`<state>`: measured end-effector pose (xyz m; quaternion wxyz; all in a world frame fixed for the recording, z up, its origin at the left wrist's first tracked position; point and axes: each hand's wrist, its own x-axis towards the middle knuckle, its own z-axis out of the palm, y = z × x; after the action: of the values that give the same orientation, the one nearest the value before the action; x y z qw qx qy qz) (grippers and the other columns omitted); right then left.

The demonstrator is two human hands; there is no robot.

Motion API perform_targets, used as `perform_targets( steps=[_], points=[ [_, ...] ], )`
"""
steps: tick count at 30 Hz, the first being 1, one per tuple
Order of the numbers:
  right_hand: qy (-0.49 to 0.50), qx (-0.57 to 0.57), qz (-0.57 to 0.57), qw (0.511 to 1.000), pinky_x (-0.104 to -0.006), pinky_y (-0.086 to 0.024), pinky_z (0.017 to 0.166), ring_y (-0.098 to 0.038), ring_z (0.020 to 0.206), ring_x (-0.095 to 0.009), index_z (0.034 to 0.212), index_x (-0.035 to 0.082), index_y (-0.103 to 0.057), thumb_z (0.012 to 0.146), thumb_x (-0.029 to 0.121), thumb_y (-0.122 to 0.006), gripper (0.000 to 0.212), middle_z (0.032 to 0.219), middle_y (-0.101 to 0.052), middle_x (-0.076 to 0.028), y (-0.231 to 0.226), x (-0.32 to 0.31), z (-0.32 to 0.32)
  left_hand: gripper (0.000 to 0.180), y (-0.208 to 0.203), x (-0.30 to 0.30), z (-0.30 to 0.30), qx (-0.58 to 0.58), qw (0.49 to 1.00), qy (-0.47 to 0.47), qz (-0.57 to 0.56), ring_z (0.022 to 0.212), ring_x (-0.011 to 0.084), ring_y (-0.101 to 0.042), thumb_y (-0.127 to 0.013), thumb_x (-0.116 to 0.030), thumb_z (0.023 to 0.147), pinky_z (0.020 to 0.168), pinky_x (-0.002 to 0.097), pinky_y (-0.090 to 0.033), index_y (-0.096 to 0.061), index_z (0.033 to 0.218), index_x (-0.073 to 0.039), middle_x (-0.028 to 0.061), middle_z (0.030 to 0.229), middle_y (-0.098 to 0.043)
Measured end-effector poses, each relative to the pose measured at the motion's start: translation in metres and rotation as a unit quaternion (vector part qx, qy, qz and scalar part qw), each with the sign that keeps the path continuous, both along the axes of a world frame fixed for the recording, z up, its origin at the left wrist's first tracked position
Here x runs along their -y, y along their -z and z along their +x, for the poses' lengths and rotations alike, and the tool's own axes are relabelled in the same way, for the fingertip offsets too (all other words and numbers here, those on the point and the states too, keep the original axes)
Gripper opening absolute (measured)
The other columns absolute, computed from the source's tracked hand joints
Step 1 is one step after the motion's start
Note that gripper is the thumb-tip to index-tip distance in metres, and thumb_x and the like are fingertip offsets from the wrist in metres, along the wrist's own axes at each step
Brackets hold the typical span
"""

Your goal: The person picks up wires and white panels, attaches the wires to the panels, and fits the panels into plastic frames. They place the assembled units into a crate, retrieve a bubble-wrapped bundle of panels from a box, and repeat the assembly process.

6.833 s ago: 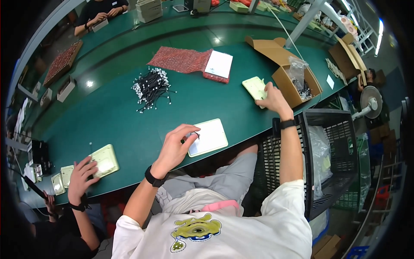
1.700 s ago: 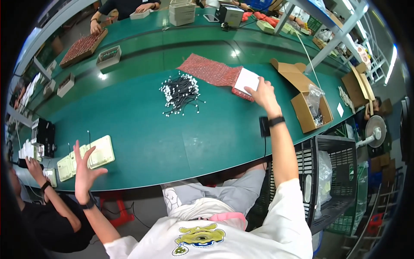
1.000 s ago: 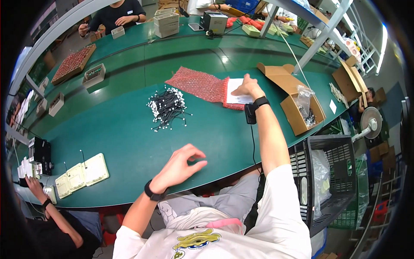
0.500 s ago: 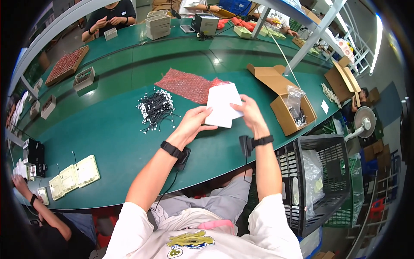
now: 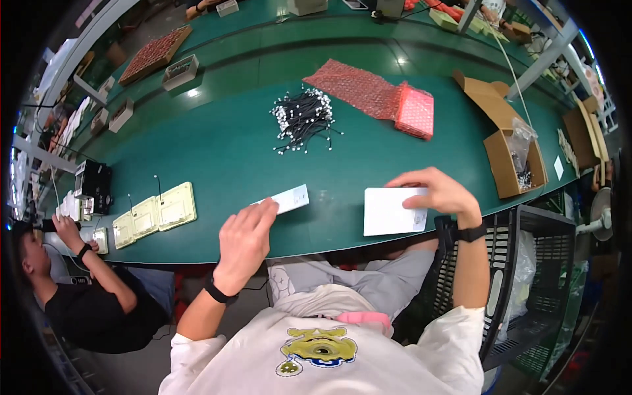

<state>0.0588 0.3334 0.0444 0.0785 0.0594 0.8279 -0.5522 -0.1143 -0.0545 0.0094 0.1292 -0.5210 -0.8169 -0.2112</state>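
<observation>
My left hand (image 5: 245,242) pinches a slim white flat piece (image 5: 293,197) by its near end, above the green table. This piece is seen nearly edge-on, with faint printing at its far end. My right hand (image 5: 442,196) is closed on a white, nearly square flat piece (image 5: 385,212), thumb on top and fingers at its far edge. The two white pieces are apart. Beyond them lies a heap of black cables (image 5: 304,118) with white ends. To its right is red bubble wrap (image 5: 359,85), with a bubble-wrapped block (image 5: 416,112) at its right end.
Cream plastic housings (image 5: 172,209) lie to the left, beside a person (image 5: 85,289) at work. An open cardboard box (image 5: 503,168) with parts inside stands on the right. A black crate (image 5: 526,276) stands below the table's right edge. Small grey bins (image 5: 181,72) sit at the back left.
The white pieces, held together between both hands before, are now apart, one in each hand. The bubble-wrapped block shows fully. The head view has shifted left and down.
</observation>
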Motion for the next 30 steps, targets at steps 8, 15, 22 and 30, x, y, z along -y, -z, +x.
perform_targets(
  steps=[8, 15, 22, 30],
  points=[
    [-0.222, 0.173, 0.277, 0.919, -0.0411, -0.057, 0.093, -0.073, 0.103, -0.033, 0.120, 0.012, -0.081, 0.075, 0.005, -0.082, 0.046, 0.115, -0.078, -0.013, 0.010, 0.027, -0.109, 0.038, 0.045, 0.030, 0.022, 0.011, 0.997, -0.005, -0.077, 0.131, 0.0385, -0.063, -0.075, -0.005, 0.090, 0.103, 0.0543, -0.050, -0.071, 0.127, -0.007, 0.0169, 0.149, -0.063],
    [-0.194, 0.080, 0.369, 0.905, -0.0430, -0.051, 0.106, -0.062, 0.129, -0.035, 0.120, 0.013, -0.081, 0.076, 0.008, -0.083, 0.044, 0.147, -0.063, -0.016, 0.032, 0.047, -0.118, 0.050, 0.046, 0.018, 0.004, 0.156, 0.982, 0.052, -0.093, 0.151, 0.0492, -0.040, -0.086, -0.017, 0.086, 0.126, 0.0558, -0.036, -0.064, 0.130, -0.007, 0.0239, 0.168, -0.039],
    [0.029, -0.087, 0.472, 0.877, -0.0504, -0.047, 0.113, -0.054, 0.138, -0.044, 0.146, 0.008, -0.063, 0.083, 0.028, -0.088, 0.070, 0.156, -0.051, -0.026, 0.049, 0.084, -0.054, 0.056, 0.040, 0.016, 0.012, 0.185, 0.978, -0.037, -0.089, 0.142, 0.0499, -0.048, -0.087, -0.023, 0.088, 0.119, 0.0606, -0.041, -0.060, 0.133, -0.003, 0.0263, 0.154, -0.047],
    [0.187, 0.017, 0.488, 0.852, -0.0575, -0.041, 0.120, -0.048, 0.145, -0.049, 0.156, 0.001, -0.047, 0.085, 0.029, -0.087, 0.086, 0.160, -0.045, -0.033, 0.075, 0.140, -0.042, 0.079, 0.023, -0.009, 0.010, 0.312, 0.915, -0.244, -0.080, 0.142, 0.0467, -0.049, -0.091, -0.035, 0.083, 0.117, 0.0609, -0.043, -0.056, 0.144, 0.001, 0.0269, 0.148, -0.049]
  ],
)
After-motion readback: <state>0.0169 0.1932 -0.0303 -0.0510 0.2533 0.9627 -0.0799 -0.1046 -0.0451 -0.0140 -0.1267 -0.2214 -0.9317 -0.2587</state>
